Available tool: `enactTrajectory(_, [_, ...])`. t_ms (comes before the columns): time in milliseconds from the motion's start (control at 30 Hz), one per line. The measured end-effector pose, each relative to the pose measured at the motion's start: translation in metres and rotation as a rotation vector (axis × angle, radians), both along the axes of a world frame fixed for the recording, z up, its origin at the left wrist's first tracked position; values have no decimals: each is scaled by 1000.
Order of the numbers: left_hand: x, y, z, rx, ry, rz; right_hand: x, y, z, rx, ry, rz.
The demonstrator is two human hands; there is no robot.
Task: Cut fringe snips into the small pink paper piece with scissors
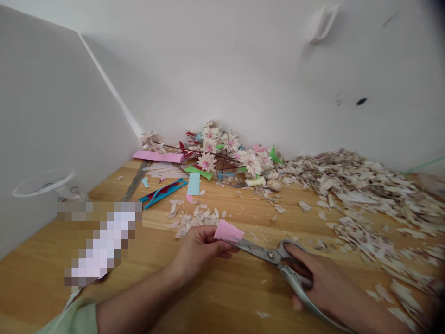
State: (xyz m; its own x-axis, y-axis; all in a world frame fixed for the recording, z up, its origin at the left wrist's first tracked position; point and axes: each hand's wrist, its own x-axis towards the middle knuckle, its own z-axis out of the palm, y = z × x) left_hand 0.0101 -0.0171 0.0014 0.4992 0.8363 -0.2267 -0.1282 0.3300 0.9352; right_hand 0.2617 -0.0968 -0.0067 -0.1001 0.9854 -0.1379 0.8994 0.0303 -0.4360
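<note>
"When the head camera looked down, what did the hands have?"

"The left hand [198,250] pinched a small piece of pink paper [228,231] firmly between thumb and fingers, holding it just above the wooden table [194,297], out in front of the person (a pale green sleeve [71,317] showed at the lower left)."

"And the right hand [323,283]?"

"It was wrapped around the handles of a pair of steel scissors [270,254], with its fingers curled closed on them. The blades reached the edge of the paper, but I couldn't tell how far apart they stood."

"How much looked done?"

"Plenty of cutting. A broad heap of pale scraps [351,185] spread across the right side, and a smaller heap of scraps [194,221] lay just beyond the hands. Finished paper blossoms [212,148] on a thin branch rested by the wall."

"What was left?"

"The pink piece in hand was far from scraps yet. Farther off lay a pink strip [158,157] and a pale blue card [193,183], both apparently uncut, beside a blue paper offcut [163,192]."
</note>
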Motion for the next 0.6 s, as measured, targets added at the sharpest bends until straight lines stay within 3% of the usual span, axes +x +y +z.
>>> enactTrajectory(600, [1, -2, 4, -25, 37, 8, 1, 3, 5, -31, -53, -42])
